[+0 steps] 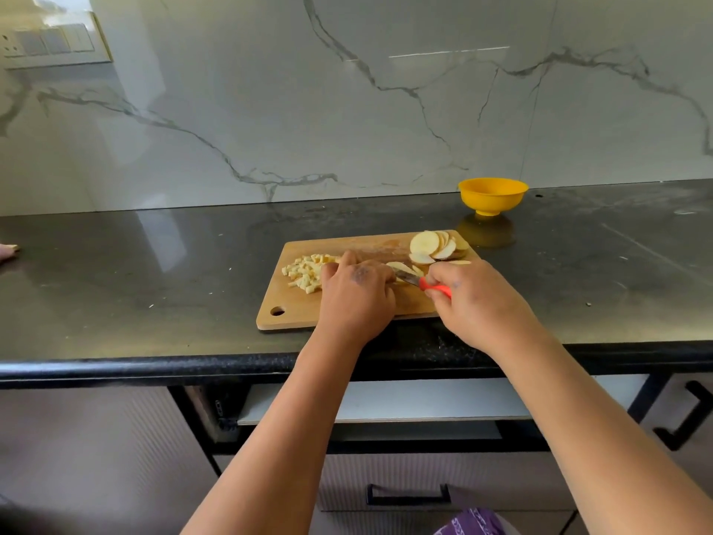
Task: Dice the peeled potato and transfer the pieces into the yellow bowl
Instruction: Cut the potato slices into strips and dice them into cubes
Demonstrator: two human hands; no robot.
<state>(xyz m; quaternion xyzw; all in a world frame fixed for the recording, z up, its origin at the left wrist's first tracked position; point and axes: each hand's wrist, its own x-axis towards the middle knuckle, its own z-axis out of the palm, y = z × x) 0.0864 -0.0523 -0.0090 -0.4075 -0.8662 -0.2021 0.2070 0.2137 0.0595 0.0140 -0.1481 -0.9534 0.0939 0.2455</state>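
Peeled potato, partly processed, on a wooden cutting board (301,314). Round potato slices (434,245) lie fanned and overlapping at the board's far right corner; a heap of diced pieces (304,272) sits on the board's left half, toward its far edge. A few more slices (403,267) lie at the board's centre, between the two hands.

The left hand (357,291) rests palm-down on the board's centre, fingers curled over the slices being cut; whether the fingertips pinch or merely press them cannot be told, since the back of the hand hides them. The right hand (474,299) grasps the orange handle of a knife (424,281), fingers wrapped closed around it; the blade points left toward the left hand and touches the central slices.

The yellow bowl (492,195) stands upright beyond the board's far right corner, apart from it; its interior is not visible. Board and bowl rest on a dark countertop (154,272) backed by a veined marble wall (347,110). A hanging hole marks the board's near left corner.
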